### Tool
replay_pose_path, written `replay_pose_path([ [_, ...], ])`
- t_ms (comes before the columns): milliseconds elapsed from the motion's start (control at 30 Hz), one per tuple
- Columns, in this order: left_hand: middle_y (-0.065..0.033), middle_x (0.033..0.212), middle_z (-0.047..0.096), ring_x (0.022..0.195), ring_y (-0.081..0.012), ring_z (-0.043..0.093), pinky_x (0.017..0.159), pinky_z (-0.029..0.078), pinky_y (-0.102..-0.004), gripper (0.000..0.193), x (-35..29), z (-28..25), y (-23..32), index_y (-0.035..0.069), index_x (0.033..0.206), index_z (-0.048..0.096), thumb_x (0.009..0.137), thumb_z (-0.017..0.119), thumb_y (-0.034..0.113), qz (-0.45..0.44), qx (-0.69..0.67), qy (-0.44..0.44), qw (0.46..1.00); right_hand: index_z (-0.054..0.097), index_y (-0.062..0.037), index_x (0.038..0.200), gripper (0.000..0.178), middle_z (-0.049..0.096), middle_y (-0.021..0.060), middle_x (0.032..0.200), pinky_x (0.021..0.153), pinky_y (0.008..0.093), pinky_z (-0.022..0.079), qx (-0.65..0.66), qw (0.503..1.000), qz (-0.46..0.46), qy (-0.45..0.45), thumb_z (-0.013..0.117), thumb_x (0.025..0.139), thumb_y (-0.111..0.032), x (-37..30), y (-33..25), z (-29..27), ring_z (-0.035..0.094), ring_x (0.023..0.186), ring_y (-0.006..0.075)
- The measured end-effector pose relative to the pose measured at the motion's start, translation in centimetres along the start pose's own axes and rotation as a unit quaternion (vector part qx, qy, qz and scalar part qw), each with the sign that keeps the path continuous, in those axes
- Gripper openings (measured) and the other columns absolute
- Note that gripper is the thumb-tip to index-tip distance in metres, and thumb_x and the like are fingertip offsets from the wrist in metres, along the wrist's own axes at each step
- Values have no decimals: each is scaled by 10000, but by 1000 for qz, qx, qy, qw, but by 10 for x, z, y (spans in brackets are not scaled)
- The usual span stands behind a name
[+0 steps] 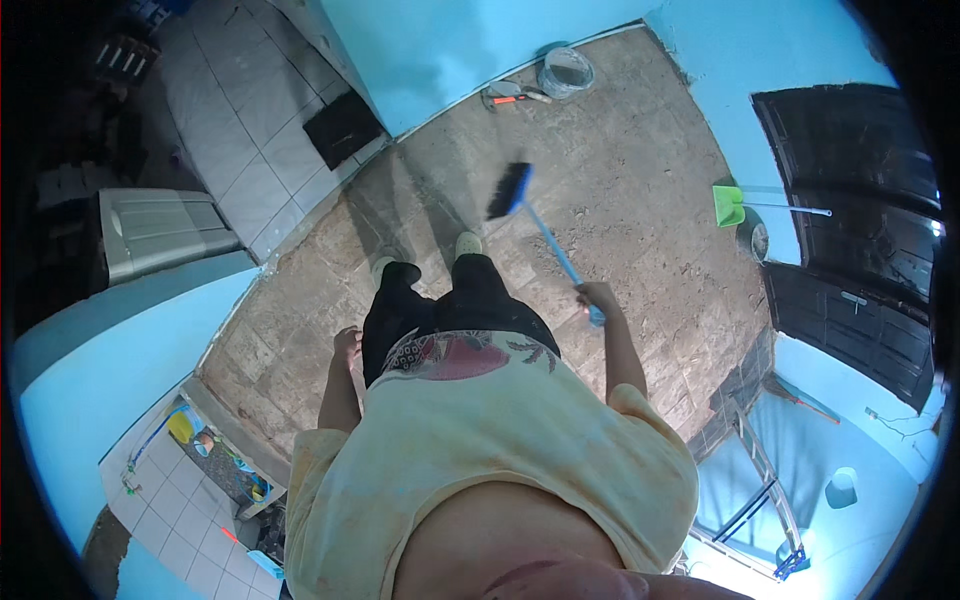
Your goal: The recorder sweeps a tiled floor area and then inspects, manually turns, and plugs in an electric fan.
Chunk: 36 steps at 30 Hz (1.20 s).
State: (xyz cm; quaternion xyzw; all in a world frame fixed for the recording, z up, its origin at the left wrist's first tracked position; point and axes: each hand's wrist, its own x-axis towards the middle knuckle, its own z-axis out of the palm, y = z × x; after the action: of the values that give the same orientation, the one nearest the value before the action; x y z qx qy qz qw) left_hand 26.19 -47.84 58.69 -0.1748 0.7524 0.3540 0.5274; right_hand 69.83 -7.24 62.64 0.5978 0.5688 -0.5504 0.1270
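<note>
My right hand (pixel 597 297) is closed around the upper end of a light blue handle. It belongs to a broom (pixel 552 242) with a blue head and dark bristles. The broom slants away to the left, its head over the dusty floor (pixel 640 180) a little beyond my feet. Beside my left thigh hangs my left hand (pixel 347 343), fingers loosely bent and apart, with nothing visible in it.
A bucket (pixel 566 73) stands by the far wall beside tools with an orange handle (pixel 508 100). A green dustpan (pixel 729 206) is near the dark door (pixel 850 180) at right. A ladder (pixel 765 470) leans at lower right. A step edge (pixel 300 232) borders the left tiles.
</note>
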Motion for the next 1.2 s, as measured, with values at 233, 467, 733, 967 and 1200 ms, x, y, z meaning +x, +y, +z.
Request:
replay_pose_path([
  [233,0,654,508,505,-82,450,401,335,-213,220,55,-77,-3,89,955,534,751,461,125,137,254,-51,956,522,46,632,154,514,127,495,400,321,436,-15,952,99,290,546,609,-105,32,-21,30,549,441,202],
  [467,7,660,481,506,-95,440,409,314,-213,248,91,-173,5,125,956,526,736,412,134,80,212,-59,972,515,56,745,165,471,82,483,327,269,393,201,955,18,217,553,685,-93,-76,-131,156,471,366,158],
  [733,-5,829,534,668,-132,488,603,383,-287,260,127,-217,43,129,984,505,751,436,223,2,116,-45,992,530,38,826,150,452,44,500,344,225,346,394,914,58,-76,518,717,-64,-148,-215,261,435,387,116],
  [967,12,825,533,659,-95,494,510,365,-218,172,105,-230,35,155,914,512,783,405,186,-17,54,-55,997,580,10,779,162,534,61,587,462,269,407,-54,986,-148,-47,561,675,-114,-78,-125,264,512,501,136],
  [1200,-9,996,509,849,-154,510,673,399,-300,225,107,-242,-24,149,1006,461,805,386,217,-100,120,-22,988,540,42,629,156,510,108,484,385,291,414,122,984,109,71,548,690,-101,-65,-70,181,533,440,162],
])
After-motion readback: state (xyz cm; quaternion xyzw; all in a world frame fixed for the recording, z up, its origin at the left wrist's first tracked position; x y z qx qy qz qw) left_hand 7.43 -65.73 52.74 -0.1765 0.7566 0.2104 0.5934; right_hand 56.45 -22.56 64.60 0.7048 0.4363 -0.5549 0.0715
